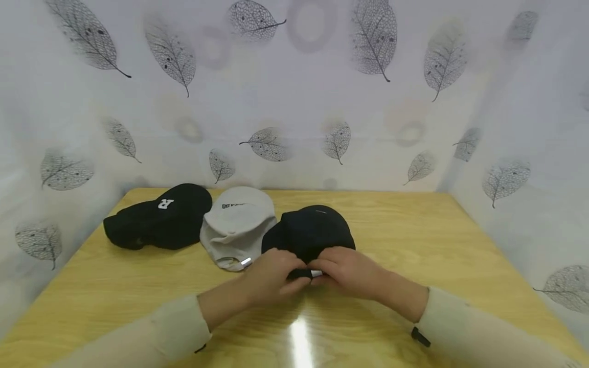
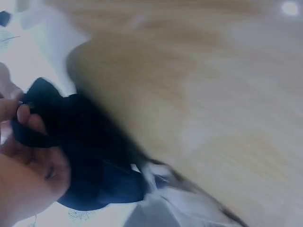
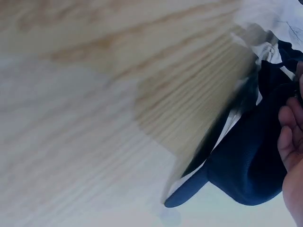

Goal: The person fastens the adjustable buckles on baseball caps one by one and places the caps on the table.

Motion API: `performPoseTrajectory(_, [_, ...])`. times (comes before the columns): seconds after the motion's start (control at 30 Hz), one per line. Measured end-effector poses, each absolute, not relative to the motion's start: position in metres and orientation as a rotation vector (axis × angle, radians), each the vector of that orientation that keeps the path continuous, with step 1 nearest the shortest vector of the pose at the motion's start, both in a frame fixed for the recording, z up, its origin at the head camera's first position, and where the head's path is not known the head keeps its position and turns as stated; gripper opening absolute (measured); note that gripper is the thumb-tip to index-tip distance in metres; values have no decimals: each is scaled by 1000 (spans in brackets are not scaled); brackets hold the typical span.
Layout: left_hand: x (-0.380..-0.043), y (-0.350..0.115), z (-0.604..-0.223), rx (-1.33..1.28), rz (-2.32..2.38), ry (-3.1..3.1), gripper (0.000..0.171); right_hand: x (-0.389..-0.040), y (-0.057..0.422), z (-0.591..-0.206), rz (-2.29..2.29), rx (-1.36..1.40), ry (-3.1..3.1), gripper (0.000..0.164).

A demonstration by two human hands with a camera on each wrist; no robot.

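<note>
A dark navy-black cap (image 1: 317, 227) is between both hands, its rounded crown facing away. At its back edge the left hand (image 1: 271, 273) grips the dark strap (image 1: 300, 274), thumb below and fingers above. From the other side the right hand (image 1: 352, 271) pinches the same strap beside a small white piece (image 1: 316, 273). In the left wrist view the strap passes across the fingers, with the dark cap (image 2: 99, 151) beyond them. Curled fingers (image 3: 286, 137) lie against the cap (image 3: 251, 156) in the right wrist view, where its brim points downward.
Left of the held cap sits a light grey cap (image 1: 239, 220) with dark lettering and a bright buckle at its back. Farther left lies a black cap (image 1: 172, 220) with a white letter R. All are on a wooden table (image 1: 405, 235), walled by leaf-patterned white cloth (image 1: 294, 102).
</note>
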State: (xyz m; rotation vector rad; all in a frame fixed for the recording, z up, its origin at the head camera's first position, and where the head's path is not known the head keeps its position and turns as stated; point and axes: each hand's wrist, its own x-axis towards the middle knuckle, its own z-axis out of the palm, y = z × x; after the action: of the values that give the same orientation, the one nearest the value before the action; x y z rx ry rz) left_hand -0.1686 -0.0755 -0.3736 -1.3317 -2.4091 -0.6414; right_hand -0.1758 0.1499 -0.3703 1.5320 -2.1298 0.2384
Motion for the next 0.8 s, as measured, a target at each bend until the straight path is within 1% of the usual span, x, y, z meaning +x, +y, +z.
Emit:
performPoseTrajectory(0.13, [-166,-73,-368,-1169,-1159,-2690,20,-175,154,-369,382,1525,-2193,24])
performPoseTrajectory(0.23, [-168,-75,-370,-1120,-1242,-2757,20,-176,152,-370,294,1532,-2175,26])
performPoseTrajectory(0.33, [-170,-76,-374,-1198,-1094,-2733,19,-177,150,-373,216,1532,-2135,28])
performPoseTrajectory(0.47, [-170,-77,-377,-1272,-825,-2639,21,-179,151,-375,226,1534,-2109,28])
performPoseTrajectory(0.63, [-167,-76,-376,-1255,-657,-2531,19,-179,153,-378,249,1512,-2172,28])
performPoseTrajectory(0.8, [-168,-75,-378,-1225,-618,-2504,17,-178,154,-379,324,1441,-2307,25])
